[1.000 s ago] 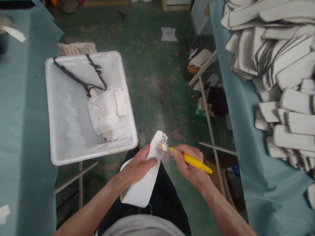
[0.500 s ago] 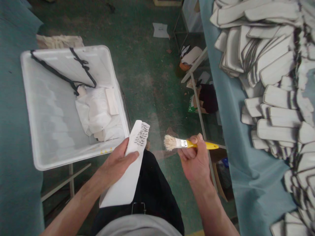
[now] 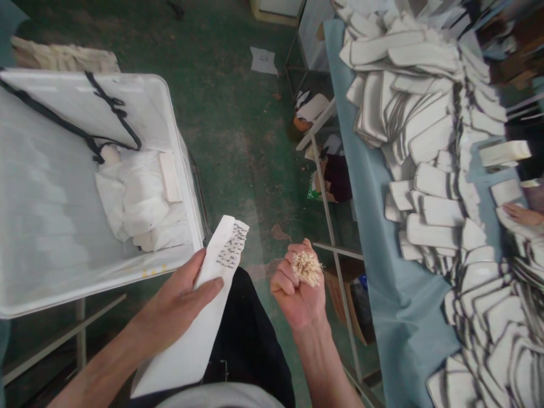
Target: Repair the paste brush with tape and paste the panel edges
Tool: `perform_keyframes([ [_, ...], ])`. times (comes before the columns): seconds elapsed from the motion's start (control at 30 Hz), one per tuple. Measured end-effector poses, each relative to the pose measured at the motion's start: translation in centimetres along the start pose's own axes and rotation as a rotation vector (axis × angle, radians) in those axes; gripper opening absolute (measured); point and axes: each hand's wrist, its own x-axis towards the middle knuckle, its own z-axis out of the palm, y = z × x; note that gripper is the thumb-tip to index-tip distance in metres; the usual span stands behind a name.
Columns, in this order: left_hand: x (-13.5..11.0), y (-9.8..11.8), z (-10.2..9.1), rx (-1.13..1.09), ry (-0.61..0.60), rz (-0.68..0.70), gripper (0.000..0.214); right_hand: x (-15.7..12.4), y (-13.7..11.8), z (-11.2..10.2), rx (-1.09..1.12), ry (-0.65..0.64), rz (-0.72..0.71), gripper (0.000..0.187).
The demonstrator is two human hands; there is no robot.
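Note:
My left hand [image 3: 187, 303] grips a long white flat piece [image 3: 208, 317], thumb on top and fingers underneath. Rows of small dark marks cover the far end of that piece, which slants up from my waist. To the right, my right hand [image 3: 300, 294] is closed around a paintbrush [image 3: 306, 267]. Its pale bristles point up toward me, and the fist hides the handle. The brush and the white piece are apart.
A large white bin [image 3: 181, 170] with white cloth-like items and a black strap stands at left. At right, a blue-covered table [image 3: 361, 187] bears piles of white dark-edged pieces [image 3: 442, 212]. Another person's hand [image 3: 522, 214] rests beyond them. Paper [image 3: 263, 60] lies on the green floor.
My right hand has turned the paintbrush from lying sideways to bristles toward me, moving slightly left and down. The view has shifted right, showing more of the table and another person's hand.

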Motion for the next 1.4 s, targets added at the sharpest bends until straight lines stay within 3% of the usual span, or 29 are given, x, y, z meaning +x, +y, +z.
perform_keyframes([
  [0.17,0.1,0.5,0.1,0.053,0.013,0.015,0.075,0.4,-0.4,-0.1,-0.083,-0.039,0.014,0.041],
  [0.53,0.4,0.0,0.1,-0.001,0.037,0.042,0.070,0.9,-0.2,0.0,-0.310,0.041,-0.106,0.054],
  [0.97,-0.2,1.4,0.4,0.010,-0.042,0.012,0.070,0.8,0.2,0.1,-0.420,0.135,-0.238,0.056],
  [1.07,-0.3,1.7,0.7,0.008,-0.049,0.015,0.064,0.8,0.2,0.3,-0.555,0.176,-0.377,0.055],
  [1.2,-0.2,1.7,1.0,-0.023,-0.074,0.055,0.055,0.1,0.1,0.7,-0.822,0.153,-0.747,0.048],
  [1.3,-0.2,1.3,1.1,-0.026,-0.076,0.049,0.048,-0.8,-0.4,1.2,-1.124,0.018,-1.075,0.042],
  [1.4,-0.2,0.8,1.3,-0.047,-0.075,0.049,0.047,-1.6,-1.2,2.3,-1.452,-0.169,-1.237,0.031],
])
